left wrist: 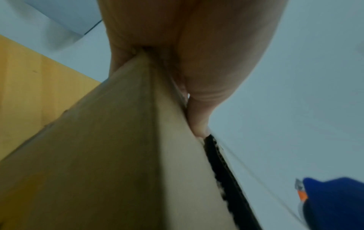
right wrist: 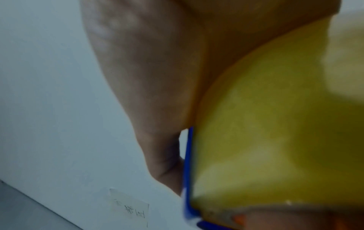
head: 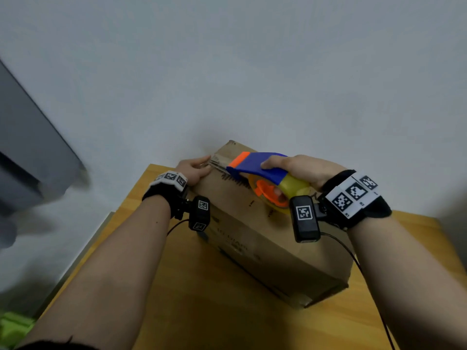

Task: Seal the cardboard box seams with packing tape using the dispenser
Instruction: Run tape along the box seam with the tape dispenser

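Head view: right hand (head: 298, 168) grips dispenser (head: 262, 173) (atop box (head: 252, 238)); left hand (head: 193, 170) pinches tape (head: 214, 161).

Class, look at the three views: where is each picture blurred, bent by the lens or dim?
Head view: wide-angle bending, smeared grey shape at left, box and dispenser fairly sharp. Left wrist view: left hand and box edge soft, close and dim. Right wrist view: tape roll a yellow blur beside the right hand.
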